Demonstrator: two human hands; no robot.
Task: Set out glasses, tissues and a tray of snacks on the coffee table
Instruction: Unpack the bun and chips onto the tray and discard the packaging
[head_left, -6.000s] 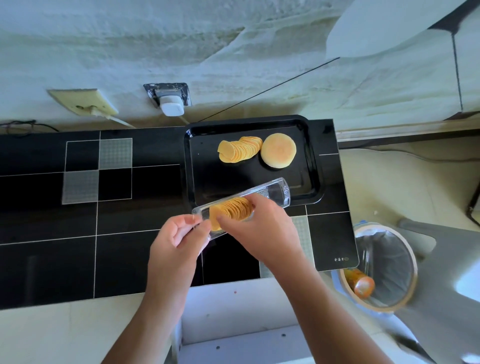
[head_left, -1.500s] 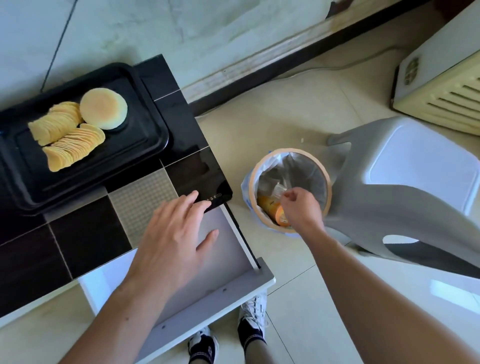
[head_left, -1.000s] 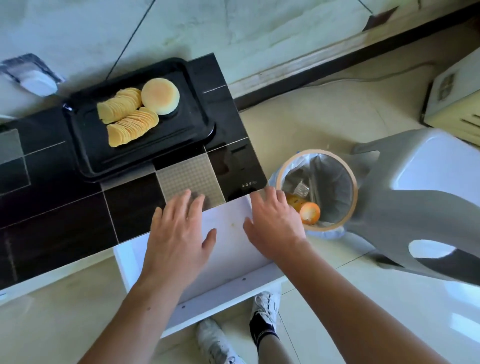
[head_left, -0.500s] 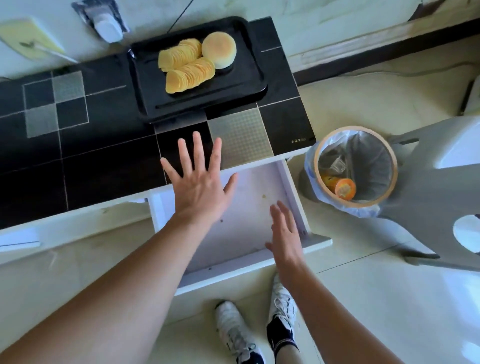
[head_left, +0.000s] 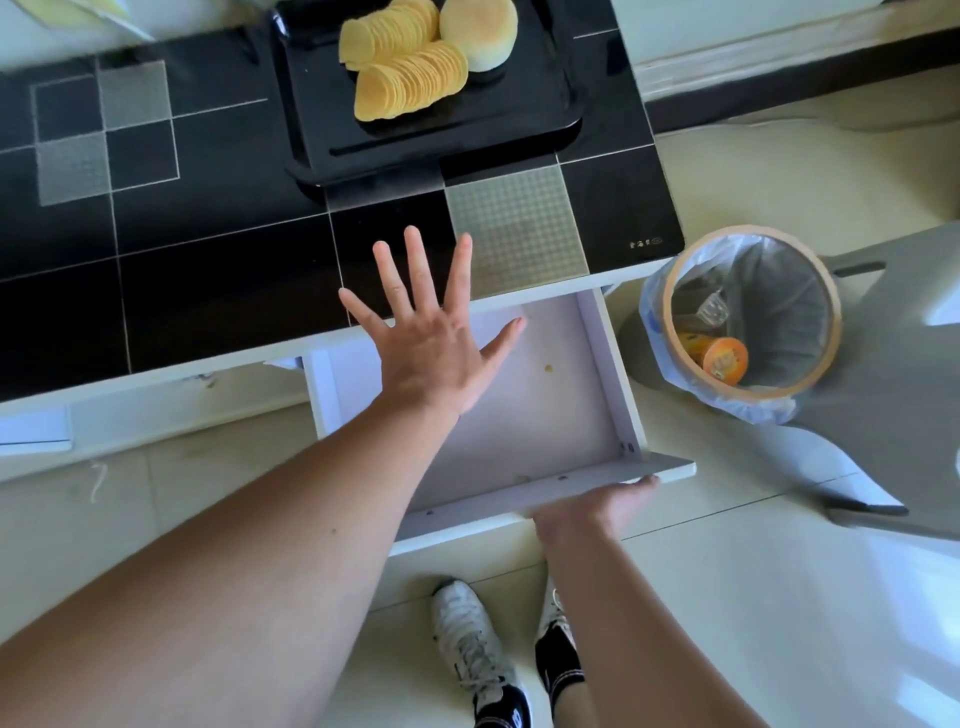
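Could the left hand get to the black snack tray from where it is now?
Probably yes: the left hand is open and empty above the drawer, and only bare tabletop lies before the tray.

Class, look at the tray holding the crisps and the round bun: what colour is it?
The tray is glossy black, seen best in the head view.

Tray (head_left: 563, 111) on table (head_left: 208, 249) behind open drawer (head_left: 597, 395), chips (head_left: 410, 85) on tray, bin (head_left: 826, 291) right of drawer
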